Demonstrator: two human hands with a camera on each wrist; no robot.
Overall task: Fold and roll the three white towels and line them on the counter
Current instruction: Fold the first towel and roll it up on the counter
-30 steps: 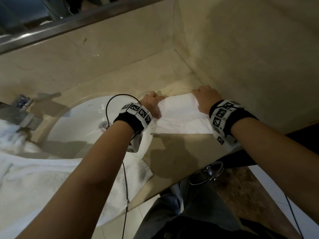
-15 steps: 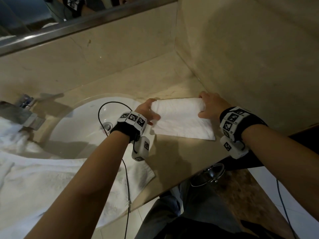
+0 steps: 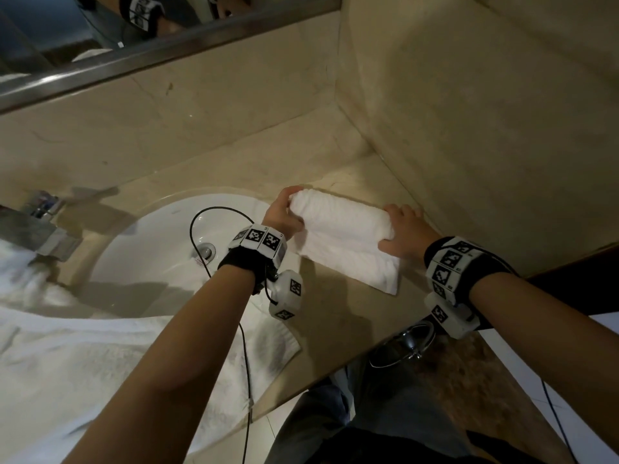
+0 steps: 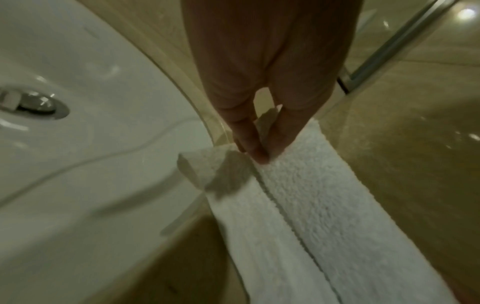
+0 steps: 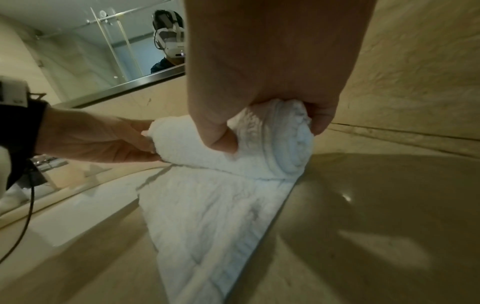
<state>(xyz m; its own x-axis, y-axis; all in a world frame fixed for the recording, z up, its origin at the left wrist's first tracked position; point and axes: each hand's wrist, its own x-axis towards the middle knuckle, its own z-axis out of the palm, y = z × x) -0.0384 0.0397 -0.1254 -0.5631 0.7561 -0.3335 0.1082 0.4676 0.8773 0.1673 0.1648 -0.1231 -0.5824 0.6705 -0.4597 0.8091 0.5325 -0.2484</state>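
One towel (image 3: 345, 236) half rolled on surface (image 3: 335, 316) beside sink (image 3: 150, 262); flat tail unrolled. Left hand (image 3: 281, 212) and right hand (image 3: 400, 232) curled round roll ends. Other towels (image 3: 83, 370) unfolded across sink; none lined up.

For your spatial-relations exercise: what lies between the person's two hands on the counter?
The rolled part of the white towel spans from the left hand to the right hand, each gripping one end; the head view shows it best.
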